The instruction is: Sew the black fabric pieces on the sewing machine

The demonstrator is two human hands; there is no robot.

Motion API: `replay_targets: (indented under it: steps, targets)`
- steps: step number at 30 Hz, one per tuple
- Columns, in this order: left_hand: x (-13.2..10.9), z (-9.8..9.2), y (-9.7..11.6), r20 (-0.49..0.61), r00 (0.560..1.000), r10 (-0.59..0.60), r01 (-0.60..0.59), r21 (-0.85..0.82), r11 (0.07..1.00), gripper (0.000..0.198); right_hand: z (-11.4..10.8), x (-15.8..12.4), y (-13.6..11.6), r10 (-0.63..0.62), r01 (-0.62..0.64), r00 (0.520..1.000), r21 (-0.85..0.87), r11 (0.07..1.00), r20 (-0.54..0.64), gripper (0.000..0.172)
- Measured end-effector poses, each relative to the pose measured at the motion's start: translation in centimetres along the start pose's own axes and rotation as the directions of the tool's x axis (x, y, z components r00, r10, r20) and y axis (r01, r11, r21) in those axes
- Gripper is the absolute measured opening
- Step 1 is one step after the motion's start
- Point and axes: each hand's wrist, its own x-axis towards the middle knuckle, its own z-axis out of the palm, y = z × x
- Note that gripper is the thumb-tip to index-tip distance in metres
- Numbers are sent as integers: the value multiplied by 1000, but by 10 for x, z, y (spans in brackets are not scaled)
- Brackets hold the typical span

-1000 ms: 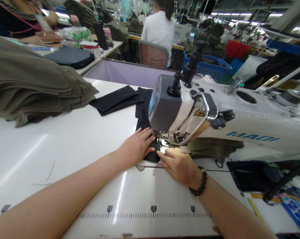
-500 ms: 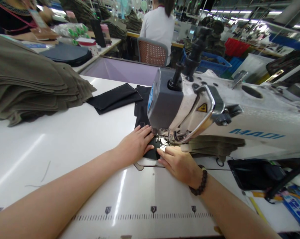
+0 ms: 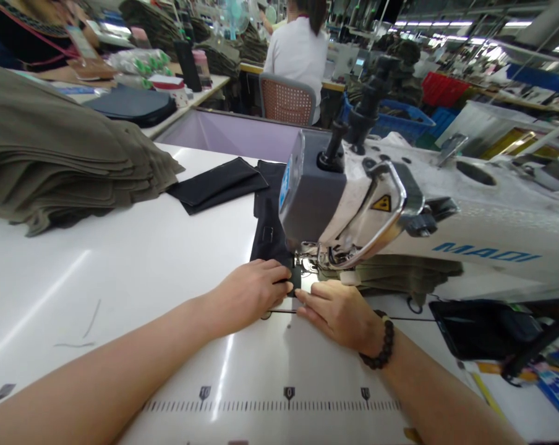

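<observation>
A black fabric piece (image 3: 266,235) runs under the head of a white and grey sewing machine (image 3: 354,204). My left hand (image 3: 251,290) lies on the near end of that fabric, fingers together and pressed down just left of the presser foot (image 3: 302,272). My right hand (image 3: 339,312) presses the fabric's near edge from the right, fingers closed and tips almost touching the left hand. A dark bead bracelet (image 3: 379,346) sits on my right wrist.
A tall stack of olive fabric (image 3: 57,154) fills the left of the white table (image 3: 122,259). Folded black pieces (image 3: 214,182) lie behind. More olive fabric (image 3: 409,275) sits under the machine arm. A dark tray (image 3: 483,327) is at right. A person in white (image 3: 298,52) sits ahead.
The black fabric has fed further back under the presser foot. Both hands have drawn a little toward me and closer together at its near end.
</observation>
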Motion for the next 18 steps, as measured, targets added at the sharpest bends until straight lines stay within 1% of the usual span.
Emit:
replay_targets:
  steps: [3, 7, 14, 18]
  targets:
    - [3, 1, -4, 51, 999, -15, 16, -20, 1000, 22, 1, 2, 0, 46, -46, 999, -5, 999, 16, 28]
    - [6, 2, -8, 48, 997, -60, 61, -34, 998, 22, 3, 5, 0, 121, -121, 993, -5, 993, 9, 24]
    - [14, 6, -17, -44, 995, -89, 90, 10, 996, 18, 8, 11, -3, 234, -234, 972, 3, 972, 22, 22]
    - [16, 8, -20, -98, 992, -85, 89, 33, 996, 15, 8, 12, -4, 265, -265, 964, -17, 964, 14, 22]
